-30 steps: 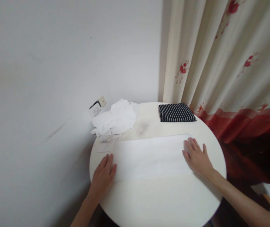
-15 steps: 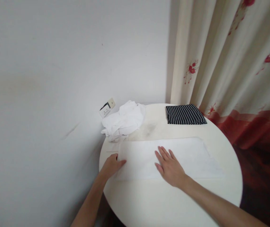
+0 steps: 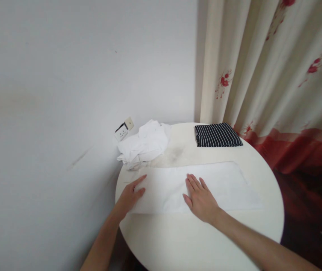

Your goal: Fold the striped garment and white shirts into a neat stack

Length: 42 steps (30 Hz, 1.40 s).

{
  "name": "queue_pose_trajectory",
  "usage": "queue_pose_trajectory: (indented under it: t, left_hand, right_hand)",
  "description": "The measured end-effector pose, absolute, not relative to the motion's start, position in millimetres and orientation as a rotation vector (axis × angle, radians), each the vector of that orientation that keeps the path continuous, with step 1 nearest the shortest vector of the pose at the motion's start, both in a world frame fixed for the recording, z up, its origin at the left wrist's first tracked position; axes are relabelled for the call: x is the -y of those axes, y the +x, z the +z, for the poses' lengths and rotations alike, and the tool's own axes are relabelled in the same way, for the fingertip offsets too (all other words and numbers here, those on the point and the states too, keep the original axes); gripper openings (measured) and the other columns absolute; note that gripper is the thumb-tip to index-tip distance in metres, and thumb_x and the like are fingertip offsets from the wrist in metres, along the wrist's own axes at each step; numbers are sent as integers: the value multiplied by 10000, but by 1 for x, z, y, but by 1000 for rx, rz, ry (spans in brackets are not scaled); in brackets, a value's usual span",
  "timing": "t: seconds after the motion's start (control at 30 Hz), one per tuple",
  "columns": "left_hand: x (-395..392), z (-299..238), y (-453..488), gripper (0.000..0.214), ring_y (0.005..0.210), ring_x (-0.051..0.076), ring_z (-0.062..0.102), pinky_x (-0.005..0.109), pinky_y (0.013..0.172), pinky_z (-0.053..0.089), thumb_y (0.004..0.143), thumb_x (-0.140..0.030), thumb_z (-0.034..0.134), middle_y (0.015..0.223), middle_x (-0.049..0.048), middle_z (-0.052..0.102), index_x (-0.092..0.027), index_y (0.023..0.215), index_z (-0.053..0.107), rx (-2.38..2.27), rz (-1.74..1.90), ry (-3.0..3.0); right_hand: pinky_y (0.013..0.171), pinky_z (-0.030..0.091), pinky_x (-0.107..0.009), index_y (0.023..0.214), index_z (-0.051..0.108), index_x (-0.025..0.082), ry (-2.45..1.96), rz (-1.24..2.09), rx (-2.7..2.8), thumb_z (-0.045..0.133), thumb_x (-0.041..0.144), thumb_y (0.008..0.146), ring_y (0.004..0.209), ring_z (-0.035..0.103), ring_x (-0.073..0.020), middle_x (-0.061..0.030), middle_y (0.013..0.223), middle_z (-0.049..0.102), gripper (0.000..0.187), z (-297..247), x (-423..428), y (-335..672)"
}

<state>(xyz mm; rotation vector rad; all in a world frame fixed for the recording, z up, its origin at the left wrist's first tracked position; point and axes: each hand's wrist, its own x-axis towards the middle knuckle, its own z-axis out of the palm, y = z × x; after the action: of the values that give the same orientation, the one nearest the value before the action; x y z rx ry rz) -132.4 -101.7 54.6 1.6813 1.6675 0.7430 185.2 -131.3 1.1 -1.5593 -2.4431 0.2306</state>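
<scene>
A long white cloth (image 3: 225,184) lies flat across a round white table (image 3: 195,241). My right hand (image 3: 200,197) rests palm down on the cloth near its middle, fingers stretched out. My left hand (image 3: 129,195) is at the cloth's left end, the forefinger pointing forward along its edge; the other fingers are curled at the cloth's edge. Whether they grip the cloth is unclear.
A crumpled white garment (image 3: 145,145) sits at the table's back left against the wall. A folded dark striped cloth (image 3: 217,134) lies at the back right. A wall socket (image 3: 123,130) is behind the table, and a flowered curtain (image 3: 276,82) hangs on the right.
My right hand slid from the cloth's right end to its middle. My left hand moved up onto the cloth's left end and its fingers shifted there.
</scene>
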Motion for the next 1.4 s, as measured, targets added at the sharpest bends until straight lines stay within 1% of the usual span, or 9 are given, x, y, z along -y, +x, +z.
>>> queue_pose_trajectory:
  t: [0.07,0.23,0.37,0.43,0.57,0.8,1.07,1.27,1.4]
  left_hand:
    - [99,71,-128,657,1287,318,587,431,1076,451,807,-371,612,1421,120,611,-150,1425,573,-1732,648,1760]
    - [92,131,-98,624,1129,300,682,436,1005,498,855,-348,545,1390,109,637,-166,1452,547,-1745,549,1948]
    - [88,169,-58,584,1233,296,627,438,1083,439,866,-318,531,1364,111,656,-176,1431,574,-1629,549,2263]
    - [88,178,-41,569,1286,306,589,464,1118,404,872,-310,520,1379,127,643,-172,1421,586,-1589,527,2396]
    - [88,180,-25,567,1341,304,542,491,1144,375,901,-317,485,1423,125,608,-180,1446,556,-1533,474,2559]
    - [88,173,-28,565,1343,304,542,495,1142,383,913,-292,451,1414,138,612,-169,1457,542,-1609,362,2586]
    - [88,179,-30,570,1322,288,563,463,1142,384,898,-281,477,1382,121,639,-186,1456,546,-1653,372,2489]
    - [79,181,-28,565,1296,287,580,459,1129,395,871,-254,506,1395,119,631,-167,1425,577,-1622,459,2413]
    - [75,179,-27,567,1297,287,582,455,1146,383,851,-261,509,1386,122,637,-149,1399,602,-1593,491,2366]
  right_hand:
    - [1253,112,-513,1561,317,20,-1559,232,2443,181,479,1055,1550,137,-282,-176,1651,185,696,1,131,185]
    - [1253,100,-516,1561,307,10,-1566,256,2416,183,455,1056,1551,129,-283,-174,1653,174,685,-1,131,183]
    - [1255,100,-516,1550,333,6,-1524,315,2380,235,429,1051,1549,142,-285,-183,1647,210,661,0,130,186]
    - [1253,146,-496,1522,404,28,-1497,378,2335,252,383,1050,1536,204,-274,-172,1635,272,610,3,128,189]
    - [1238,223,-431,1480,487,93,-1521,417,2166,273,252,1020,1515,274,-230,-127,1622,339,531,13,115,193]
    - [1238,132,-544,1551,333,18,-1583,396,2332,313,252,976,1545,165,-281,-154,1654,225,622,16,77,184]
    - [1232,109,-566,1557,334,40,-1632,347,2359,250,255,991,1549,150,-271,-134,1661,203,611,13,71,181]
    - [1228,123,-579,1547,365,43,-1646,347,2324,311,235,968,1546,155,-296,-167,1649,218,612,18,97,173]
    - [1232,114,-588,1559,320,14,-1649,396,2348,256,203,982,1548,141,-296,-180,1643,214,611,11,122,165]
